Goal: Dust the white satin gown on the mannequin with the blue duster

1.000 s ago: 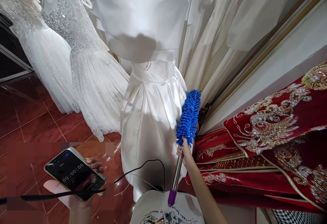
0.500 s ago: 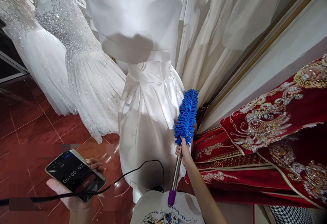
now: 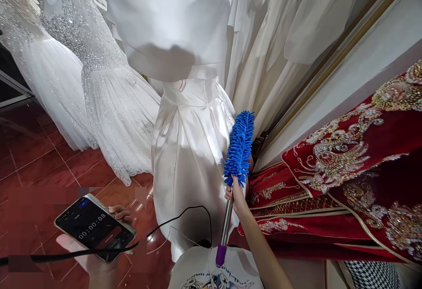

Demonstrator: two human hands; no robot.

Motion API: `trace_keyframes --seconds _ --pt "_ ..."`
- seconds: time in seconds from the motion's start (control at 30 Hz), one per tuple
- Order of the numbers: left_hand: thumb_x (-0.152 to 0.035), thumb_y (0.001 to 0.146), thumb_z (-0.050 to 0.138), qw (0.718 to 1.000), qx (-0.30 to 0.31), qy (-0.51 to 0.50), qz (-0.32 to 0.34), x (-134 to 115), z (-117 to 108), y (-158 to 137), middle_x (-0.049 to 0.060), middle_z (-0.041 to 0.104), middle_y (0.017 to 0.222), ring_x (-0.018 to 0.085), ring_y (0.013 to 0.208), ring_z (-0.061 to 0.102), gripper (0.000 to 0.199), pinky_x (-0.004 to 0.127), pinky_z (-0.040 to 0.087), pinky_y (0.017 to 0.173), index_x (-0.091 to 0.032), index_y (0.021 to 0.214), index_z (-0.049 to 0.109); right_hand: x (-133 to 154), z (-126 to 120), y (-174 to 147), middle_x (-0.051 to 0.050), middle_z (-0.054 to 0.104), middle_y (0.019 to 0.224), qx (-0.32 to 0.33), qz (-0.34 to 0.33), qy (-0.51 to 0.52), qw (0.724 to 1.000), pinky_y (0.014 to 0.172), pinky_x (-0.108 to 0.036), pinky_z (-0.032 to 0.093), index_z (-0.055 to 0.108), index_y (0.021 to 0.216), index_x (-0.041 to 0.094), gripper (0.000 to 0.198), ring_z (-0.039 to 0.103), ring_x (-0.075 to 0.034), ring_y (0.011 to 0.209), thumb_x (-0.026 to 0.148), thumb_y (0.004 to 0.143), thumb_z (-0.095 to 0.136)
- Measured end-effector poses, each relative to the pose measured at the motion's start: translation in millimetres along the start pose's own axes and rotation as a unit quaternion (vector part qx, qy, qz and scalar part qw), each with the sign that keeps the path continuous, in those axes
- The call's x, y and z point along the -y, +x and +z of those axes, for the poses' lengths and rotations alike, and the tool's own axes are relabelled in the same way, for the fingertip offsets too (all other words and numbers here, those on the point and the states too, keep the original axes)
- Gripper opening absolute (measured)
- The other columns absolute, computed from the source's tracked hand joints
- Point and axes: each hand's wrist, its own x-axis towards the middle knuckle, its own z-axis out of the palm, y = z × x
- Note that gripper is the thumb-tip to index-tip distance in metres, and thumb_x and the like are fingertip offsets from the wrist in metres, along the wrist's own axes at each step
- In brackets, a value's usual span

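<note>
A blue fluffy duster (image 3: 239,149) stands nearly upright, its long axis running from a purple handle cap near the person up and slightly right to the far tip. The right hand (image 3: 236,193) has its fingers clamped on the metal shaft just below the blue head, which rests against the right side of a white satin dress (image 3: 187,148). The left hand (image 3: 99,254), near left, cradles a phone (image 3: 95,233) showing a timer, fingers curled around its edges. A black cable (image 3: 178,216) crosses below. Red embroidered fabric (image 3: 349,170) lies right; a beaded white gown (image 3: 108,100) stands far left on a red tiled floor (image 3: 39,166).
</note>
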Motion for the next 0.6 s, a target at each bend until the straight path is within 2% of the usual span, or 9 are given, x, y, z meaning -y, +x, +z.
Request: trace_keyframes --seconds 0.07,0.23,0.3,0.47,0.6 --pt "-0.059 0.017 0.085 1.000 -0.004 0.026 0.003 -0.5 0.3 -0.4 -0.003 0.053 0.072 0.012 0.054 0.055 0.082 0.031 0.057 0.050 -0.022 0.081 0.048 -0.7 0.3 0.1 0.010 0.040 0.037 -0.002 -0.001 -0.002 1.000 0.028 -0.014 0.020 0.043 0.067 0.022 0.030 0.026 -0.003 0.027 0.046 0.078 0.058" --pt "-0.076 0.041 0.070 0.999 0.031 -0.044 0.001 0.2 -22.4 -0.6 -0.002 0.057 0.082 0.012 0.064 0.060 0.078 0.028 0.060 0.064 -0.019 0.092 0.051 -3.7 0.3 0.7 0.010 0.040 0.037 -0.007 -0.004 -0.006 1.000 0.028 -0.013 0.020 0.043 0.068 0.022 0.031 0.025 -0.003 0.027 0.047 0.077 0.057" --pt "-0.074 0.042 0.071 0.996 0.040 -0.072 -0.023 -1.0 -30.7 -0.2 -0.001 0.057 0.084 0.013 0.066 0.060 0.077 0.029 0.060 0.067 -0.019 0.091 0.050 -4.6 0.2 0.5 0.010 0.040 0.037 -0.006 -0.005 -0.007 1.000 0.028 -0.013 0.021 0.043 0.067 0.022 0.031 0.026 -0.003 0.028 0.048 0.077 0.057" --pt "-0.077 0.030 0.070 0.998 -0.039 -0.033 -0.027 -6.9 -34.5 -0.3 -0.001 0.056 0.075 0.012 0.058 0.055 0.081 0.031 0.059 0.056 -0.018 0.080 0.048 -5.6 -0.4 -2.3 0.010 0.039 0.038 -0.003 -0.006 -0.005 1.000 0.028 -0.013 0.022 0.044 0.067 0.021 0.033 0.026 -0.003 0.029 0.049 0.075 0.059" --pt "-0.084 0.027 0.063 0.994 -0.106 -0.021 -0.031 -7.7 -20.5 -6.9 0.000 0.055 0.072 0.012 0.055 0.054 0.084 0.030 0.058 0.052 -0.017 0.077 0.053 -5.9 -0.3 -4.7 0.010 0.039 0.038 -0.003 -0.006 -0.004 1.000 0.027 -0.013 0.022 0.044 0.066 0.022 0.034 0.025 -0.003 0.029 0.050 0.074 0.061"
